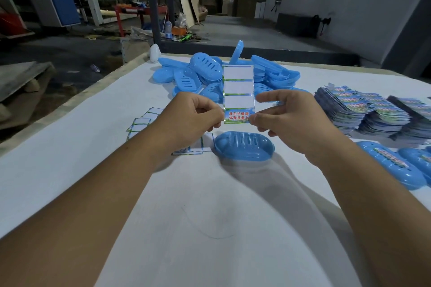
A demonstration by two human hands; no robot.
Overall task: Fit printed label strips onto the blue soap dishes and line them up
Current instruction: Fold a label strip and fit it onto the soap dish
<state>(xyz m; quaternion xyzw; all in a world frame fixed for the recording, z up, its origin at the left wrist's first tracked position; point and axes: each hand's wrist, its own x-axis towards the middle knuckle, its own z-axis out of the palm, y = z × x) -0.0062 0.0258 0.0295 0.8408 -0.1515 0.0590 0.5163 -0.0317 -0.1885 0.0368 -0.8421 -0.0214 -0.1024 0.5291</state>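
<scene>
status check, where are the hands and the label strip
Left hand and right hand pinch label strip, held upright. Bare soap dish below, unlabelled. Nothing in between.

The label strip (238, 94) reads, in red, "洗手护健康" above "你我共参与" on its lowest panel.

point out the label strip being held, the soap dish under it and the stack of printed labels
white folded label strip (238, 87), head view, middle blank panel
blue oval plastic soap dish (243, 145), head view, slotted top
stack of printed labels (363, 109), head view, top sheets
</scene>
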